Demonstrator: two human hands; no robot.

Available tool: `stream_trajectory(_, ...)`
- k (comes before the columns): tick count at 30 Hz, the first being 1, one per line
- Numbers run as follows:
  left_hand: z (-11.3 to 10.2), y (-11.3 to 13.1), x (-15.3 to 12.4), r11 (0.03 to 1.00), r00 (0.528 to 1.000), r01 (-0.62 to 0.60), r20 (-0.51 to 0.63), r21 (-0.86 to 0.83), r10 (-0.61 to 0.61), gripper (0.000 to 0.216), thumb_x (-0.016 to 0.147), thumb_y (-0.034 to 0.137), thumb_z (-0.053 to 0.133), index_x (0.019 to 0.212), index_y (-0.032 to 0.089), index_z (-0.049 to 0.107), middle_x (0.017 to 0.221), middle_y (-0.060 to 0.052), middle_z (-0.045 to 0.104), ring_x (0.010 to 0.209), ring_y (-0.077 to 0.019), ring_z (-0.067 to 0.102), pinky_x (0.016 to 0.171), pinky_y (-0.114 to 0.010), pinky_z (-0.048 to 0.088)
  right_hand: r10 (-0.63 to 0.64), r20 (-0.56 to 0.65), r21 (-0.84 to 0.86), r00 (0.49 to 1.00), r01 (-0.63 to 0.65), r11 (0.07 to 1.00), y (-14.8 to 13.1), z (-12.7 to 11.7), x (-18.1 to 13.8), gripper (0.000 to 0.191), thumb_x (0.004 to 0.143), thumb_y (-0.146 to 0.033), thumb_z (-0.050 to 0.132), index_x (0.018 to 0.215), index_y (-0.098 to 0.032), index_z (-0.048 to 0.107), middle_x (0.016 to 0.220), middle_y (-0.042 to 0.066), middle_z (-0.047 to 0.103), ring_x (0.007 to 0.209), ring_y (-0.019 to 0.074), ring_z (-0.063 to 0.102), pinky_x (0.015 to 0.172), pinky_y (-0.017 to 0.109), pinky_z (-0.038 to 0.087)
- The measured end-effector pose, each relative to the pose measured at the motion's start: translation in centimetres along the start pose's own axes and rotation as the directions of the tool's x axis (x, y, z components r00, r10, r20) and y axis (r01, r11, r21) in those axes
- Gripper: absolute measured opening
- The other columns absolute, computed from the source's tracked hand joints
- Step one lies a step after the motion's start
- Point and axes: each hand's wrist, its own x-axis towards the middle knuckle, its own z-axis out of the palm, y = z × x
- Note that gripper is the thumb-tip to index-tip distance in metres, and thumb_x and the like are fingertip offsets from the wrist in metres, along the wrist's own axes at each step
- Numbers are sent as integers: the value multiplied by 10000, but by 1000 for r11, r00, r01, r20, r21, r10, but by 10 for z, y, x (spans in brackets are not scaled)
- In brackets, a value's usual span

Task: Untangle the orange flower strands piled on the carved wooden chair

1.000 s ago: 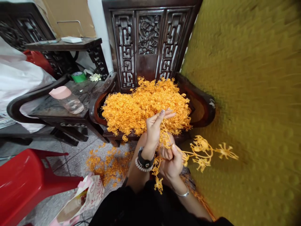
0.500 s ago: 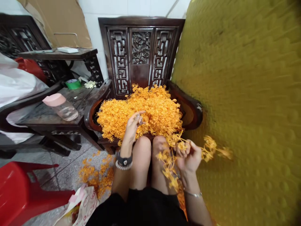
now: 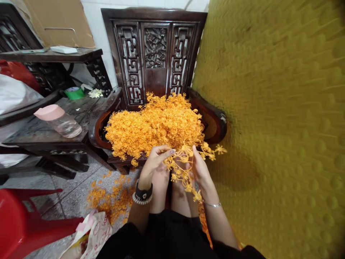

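Observation:
Over my knees I have a sprig of orange artificial flowers (image 3: pixel 185 172), its thin stems spreading between both hands and trailing down to the right. My left hand (image 3: pixel 159 158) pinches the sprig's left side with thumb and forefinger. My right hand (image 3: pixel 199 167) grips it from the right, thumb pointing up; part of its fingers is behind the blossoms. Just beyond my hands, a big heap of the same orange flowers (image 3: pixel 153 126) covers the seat of a dark carved wooden chair (image 3: pixel 155 81).
To the left, a dark side table (image 3: pixel 35 131) bears a pink-lidded bottle (image 3: pixel 60 122) and green tape (image 3: pixel 74 93). Loose orange bits (image 3: pixel 113 196) litter the floor near a red stool (image 3: pixel 13 219) and a printed bag (image 3: pixel 93 230). A yellow-green textured panel (image 3: pixel 269 108) rises on the right.
My right hand has brought the sprig leftward and up, in front of the heap. My left hand, earlier beside the heap with nothing visible in it, has come down and right onto the sprig.

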Motion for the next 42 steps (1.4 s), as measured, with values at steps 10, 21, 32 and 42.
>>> stream_trajectory(10, -1, 2, 5, 972, 1000, 5, -8, 235, -3, 234, 776, 362, 690, 889, 161, 729, 953, -66, 709, 922, -176, 639, 841, -259, 482, -689, 137, -849, 712, 442, 288, -21, -27, -40, 263, 845, -342, 612, 659, -156, 596, 630, 39, 582, 610, 150, 530, 632, 265, 409)
stream_trajectory(21, 1, 0, -2, 800, 931, -300, -23, 520, 364, 165, 868, 299, 604, 917, 229, 745, 857, -23, 697, 806, -143, 581, 765, -268, 424, -207, 540, -682, 816, 568, 461, 6, 14, -2, 334, 972, -331, 379, 709, -154, 485, 647, 17, 480, 611, 120, 442, 589, 251, 339)
stream_trajectory(32, -94, 52, 8, 812, 460, -498, -701, 305, 545, 206, 763, 340, 689, 844, 157, 641, 827, -13, 592, 758, -94, 544, 766, -219, 459, -126, 324, -541, 938, 293, 789, 7, 0, -43, 342, 943, -461, 416, 798, -158, 483, 557, -29, 374, 449, 74, 333, 424, 214, 255)
stream_trajectory(42, -7, 12, -10, 982, 947, -188, -266, -3, 180, 476, 911, 505, 439, 576, 174, 377, 619, -23, 462, 596, -109, 440, 597, -247, 355, -289, 423, -545, 859, 496, 676, -14, 18, -15, 230, 898, -312, 465, 777, -172, 601, 785, 51, 624, 734, 163, 584, 699, 276, 449)
